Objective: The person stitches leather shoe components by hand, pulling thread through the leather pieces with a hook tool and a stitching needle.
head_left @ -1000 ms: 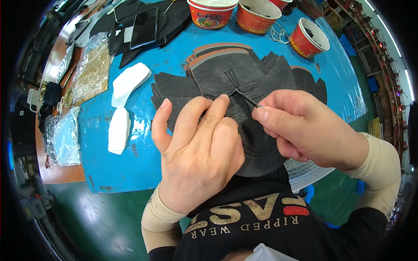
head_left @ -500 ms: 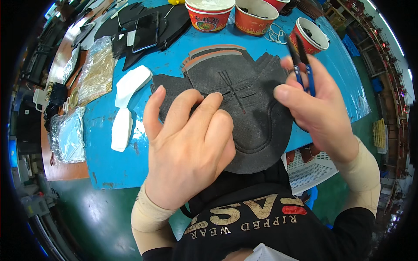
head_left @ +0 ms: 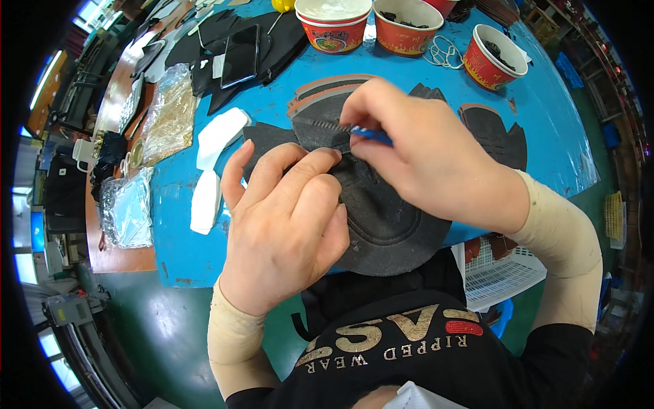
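Note:
A stack of black leather shoe-upper pieces (head_left: 388, 235), with a curved stitched line, lies at the near table edge in front of me. My left hand (head_left: 283, 218) rests over its left side, index finger and thumb bent together on the leather, little finger raised. What lies between those fingertips is hidden. My right hand (head_left: 422, 150) grips blue-handled thread snips (head_left: 371, 133). Their dark, ridged blades point left, low over the leather, just above my left fingertips. Whether the blades touch the leather I cannot tell. My right hand covers part of the piece.
Red paper tubs (head_left: 334, 34) stand at the back, some with black bits inside. A phone (head_left: 240, 58) lies on black pieces at back left. White pads (head_left: 206, 201) sit left of the stack; another black piece (head_left: 494, 136) lies right. A white basket (head_left: 504, 276) is below the table edge.
My right hand has come left and inward with the snips, from beside the stack to over the leather next to my left fingertips. My left hand stays on the piece.

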A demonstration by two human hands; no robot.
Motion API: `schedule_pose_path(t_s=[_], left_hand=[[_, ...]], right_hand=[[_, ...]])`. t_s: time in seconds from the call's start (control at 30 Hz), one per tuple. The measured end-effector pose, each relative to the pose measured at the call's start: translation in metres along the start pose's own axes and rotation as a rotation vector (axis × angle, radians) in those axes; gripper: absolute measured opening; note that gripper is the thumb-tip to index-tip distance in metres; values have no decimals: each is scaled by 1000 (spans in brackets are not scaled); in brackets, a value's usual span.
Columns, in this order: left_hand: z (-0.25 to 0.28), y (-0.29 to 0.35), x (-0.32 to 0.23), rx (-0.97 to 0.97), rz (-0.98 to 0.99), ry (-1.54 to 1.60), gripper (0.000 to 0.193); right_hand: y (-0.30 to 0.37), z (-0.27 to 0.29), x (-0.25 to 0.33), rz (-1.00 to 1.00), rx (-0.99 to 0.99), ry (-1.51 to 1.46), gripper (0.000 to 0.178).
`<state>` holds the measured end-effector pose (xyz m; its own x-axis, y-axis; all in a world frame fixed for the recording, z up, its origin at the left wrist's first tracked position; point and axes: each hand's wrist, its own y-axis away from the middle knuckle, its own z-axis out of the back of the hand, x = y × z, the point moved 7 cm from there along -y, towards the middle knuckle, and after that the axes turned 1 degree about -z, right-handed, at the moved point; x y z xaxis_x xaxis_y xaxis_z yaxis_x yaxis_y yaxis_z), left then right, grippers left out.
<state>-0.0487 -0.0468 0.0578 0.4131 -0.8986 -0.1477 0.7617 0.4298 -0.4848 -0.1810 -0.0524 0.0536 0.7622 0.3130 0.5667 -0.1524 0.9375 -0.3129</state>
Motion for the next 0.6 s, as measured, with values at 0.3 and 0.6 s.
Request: schedule_pose_path(t_s=[0.3, 0.6], left_hand=[[-4, -6, 6, 37, 20, 56, 21], [-3, -9, -7, 130, -48, -103, 19]], right_hand=[[108, 109, -111, -459, -691, -313, 28], [289, 173, -315, -756, -844, 805, 35]])
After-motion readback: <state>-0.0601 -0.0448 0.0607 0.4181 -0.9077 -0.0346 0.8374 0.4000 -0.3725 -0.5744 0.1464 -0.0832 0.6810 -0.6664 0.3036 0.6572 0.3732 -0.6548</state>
